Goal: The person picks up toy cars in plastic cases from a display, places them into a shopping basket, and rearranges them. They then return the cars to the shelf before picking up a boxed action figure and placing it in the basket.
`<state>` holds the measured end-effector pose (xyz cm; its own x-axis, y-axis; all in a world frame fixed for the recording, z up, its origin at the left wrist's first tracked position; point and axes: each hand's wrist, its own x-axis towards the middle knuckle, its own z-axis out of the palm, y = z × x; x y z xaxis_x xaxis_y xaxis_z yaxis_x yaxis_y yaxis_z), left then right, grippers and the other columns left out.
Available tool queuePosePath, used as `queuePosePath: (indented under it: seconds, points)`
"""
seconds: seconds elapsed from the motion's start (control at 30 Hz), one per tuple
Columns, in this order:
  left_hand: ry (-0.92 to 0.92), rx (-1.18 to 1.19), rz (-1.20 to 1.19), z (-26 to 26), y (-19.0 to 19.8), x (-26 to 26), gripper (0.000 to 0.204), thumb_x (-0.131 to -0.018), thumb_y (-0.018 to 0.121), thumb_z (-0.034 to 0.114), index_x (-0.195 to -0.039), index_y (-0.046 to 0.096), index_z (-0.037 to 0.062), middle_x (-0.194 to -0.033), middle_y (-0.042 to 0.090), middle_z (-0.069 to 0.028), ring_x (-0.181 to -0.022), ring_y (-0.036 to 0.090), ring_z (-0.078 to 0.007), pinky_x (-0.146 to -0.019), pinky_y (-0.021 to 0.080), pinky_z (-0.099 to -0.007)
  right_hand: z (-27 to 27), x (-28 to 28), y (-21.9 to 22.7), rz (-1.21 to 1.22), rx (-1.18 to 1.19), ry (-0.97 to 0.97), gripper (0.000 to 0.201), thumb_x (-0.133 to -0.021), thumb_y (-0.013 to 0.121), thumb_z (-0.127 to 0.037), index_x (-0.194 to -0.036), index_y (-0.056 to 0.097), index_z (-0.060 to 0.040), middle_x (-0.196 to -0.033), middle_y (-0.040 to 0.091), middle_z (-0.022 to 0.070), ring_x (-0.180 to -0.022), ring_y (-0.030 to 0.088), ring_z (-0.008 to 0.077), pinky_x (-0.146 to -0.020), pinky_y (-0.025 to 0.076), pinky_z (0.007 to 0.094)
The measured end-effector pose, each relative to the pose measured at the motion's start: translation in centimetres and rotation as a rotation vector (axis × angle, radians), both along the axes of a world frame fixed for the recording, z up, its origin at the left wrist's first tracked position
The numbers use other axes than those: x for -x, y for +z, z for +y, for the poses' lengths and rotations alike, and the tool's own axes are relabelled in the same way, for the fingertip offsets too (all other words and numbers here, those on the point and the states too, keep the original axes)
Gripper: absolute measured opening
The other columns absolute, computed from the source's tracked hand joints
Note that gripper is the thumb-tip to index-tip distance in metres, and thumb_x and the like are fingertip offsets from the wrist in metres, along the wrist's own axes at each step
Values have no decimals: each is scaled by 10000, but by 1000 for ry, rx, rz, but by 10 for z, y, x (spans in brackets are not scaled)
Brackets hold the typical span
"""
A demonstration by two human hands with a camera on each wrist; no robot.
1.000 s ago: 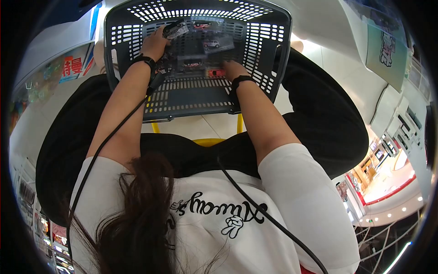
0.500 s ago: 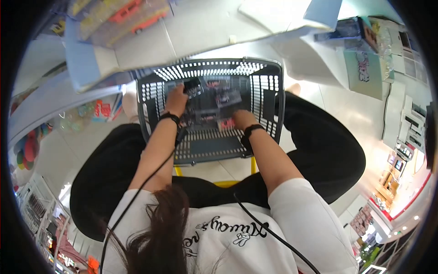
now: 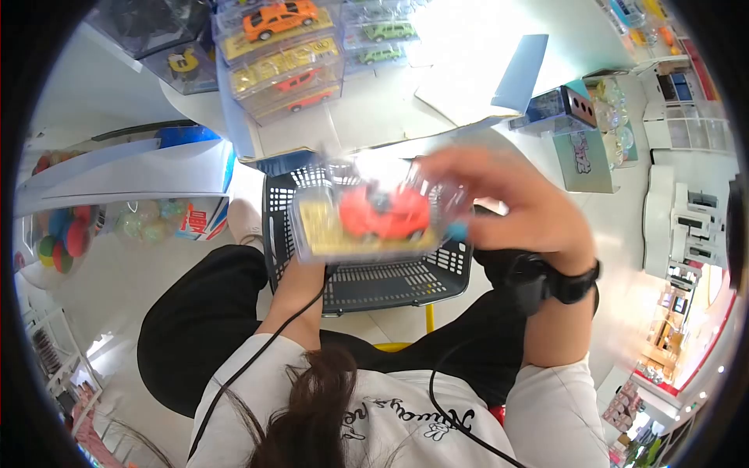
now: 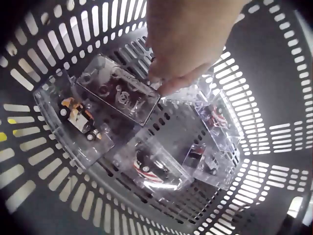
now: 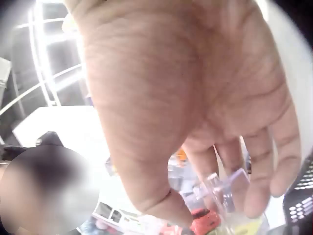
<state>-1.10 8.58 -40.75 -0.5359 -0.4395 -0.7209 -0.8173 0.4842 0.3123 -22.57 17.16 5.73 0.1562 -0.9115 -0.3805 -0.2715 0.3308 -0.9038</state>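
Note:
Raised over the basket (image 3: 374, 288), my right hand (image 3: 515, 203) grips one end of a clear plastic box with a red toy car (image 3: 386, 214) and a yellow base inside. In the right wrist view, thumb and fingers stand on either side of that red toy car (image 5: 205, 221). Down in the basket, my left hand (image 4: 188, 54) has curled fingers at the edge of a clear toy-car box (image 4: 188, 95), partly covered by the hand. Beside its fingertips lies another clear box (image 4: 120, 90), underside up. The head view hides this hand behind the raised box.
Several boxed toy cars lie in the basket, including an orange-and-black one (image 4: 80, 117) and a red-and-white one (image 4: 149, 166). Ahead, a shelf (image 3: 374, 129) overhangs the basket's far rim, with stacked boxed orange cars (image 3: 281, 19) and green cars (image 3: 390, 31).
My right hand has risen from the basket with the boxed red toy car. The head view has tilted up, bringing the shelf into sight. My left hand stays in the basket.

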Motion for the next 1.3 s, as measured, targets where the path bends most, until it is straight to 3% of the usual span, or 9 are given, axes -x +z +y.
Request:
queuePosePath:
  seconds: [0.07, 0.27, 0.4, 0.57, 0.8, 1.0, 1.13, 1.23, 1.3]
  points:
    - [-178, 27, -84, 2, 12, -2, 271, -824, 636, 50, -1083, 660, 123, -1398, 399, -152, -1228, 475, -349, -968, 475, -476, -13, -3, 25, 52, 209, -173, 523, -804, 608, -71, -1303, 476, 13, -1259, 541, 106, -1105, 540, 155, -900, 472, 309]
    - [-80, 35, -117, 10, -8, -4, 346, -810, 680, 28, -1119, 666, 184, -1356, 413, -111, -1219, 477, -335, -1042, 412, -487, -78, -10, 48, 773, 638, -82, 417, -849, 622, -90, -1258, 554, -43, -1123, 574, 72, -1010, 600, 149, -729, 489, 235]
    - [-74, 14, -134, 11, -1, -2, 335, -853, 634, 47, -1180, 631, 117, -1355, 419, -129, -1227, 473, -335, -1046, 403, -494, -115, -33, 66, 845, 783, -2, 376, -850, 573, -5, -1221, 526, -38, -1108, 567, 179, -1048, 547, 375, -892, 449, 403]
    - [-115, -34, -173, 8, 39, 5, 321, -914, 554, 75, -1226, 575, 5, -1355, 425, -172, -1216, 492, -346, -1050, 401, -488, -133, -37, 51, 851, 747, 39, 377, -845, 560, 9, -1218, 527, -34, -1102, 545, 185, -1045, 542, 382, -904, 440, 406]
    - [-43, -15, -75, 13, 29, 2, 364, -916, 542, 60, -1278, 539, 31, -1359, 437, -173, -1236, 484, -354, -1013, 422, -511, -136, -47, 39, 832, 613, -38, 372, -832, 570, 22, -1198, 548, -38, -1084, 521, 197, -1036, 537, 394, -909, 438, 393]
    - [-175, 75, -163, 14, 18, 11, 332, -958, 485, 151, -1281, 556, 127, -1352, 451, -145, -1257, 460, -304, -970, 410, -508, -105, -46, 53, 600, 652, -271, 370, -783, 662, -43, -1145, 591, -73, -1061, 568, 160, -1019, 573, 354, -884, 437, 431]
    - [-63, 75, -39, 18, 33, 25, 382, -887, 620, 204, -1258, 575, 123, -1322, 485, -163, -1145, 549, -321, -946, 470, -460, -65, -48, 30, 547, 651, -561, 325, -848, 637, -117, -1164, 615, -43, -824, 516, -3, -613, 653, 122, -541, 476, 221]
    - [-462, -422, 137, 4, 78, 60, 457, -865, 660, 290, -1266, 562, 93, -1281, 561, -163, -1089, 600, -265, -941, 476, -401, -40, -60, 35, 397, 444, -785, 353, -790, 694, -188, -1111, 633, -55, -739, 583, 41, -631, 682, 138, -555, 518, 238]
    - [-71, -994, 299, 8, 125, 65, 514, -857, 672, 352, -1261, 549, 59, -1222, 617, -149, -1053, 632, -227, -926, 486, -354, -26, -65, 33, 426, 438, -837, 344, -799, 689, -212, -1098, 636, -51, -715, 574, 44, -613, 686, 152, -546, 511, 234]
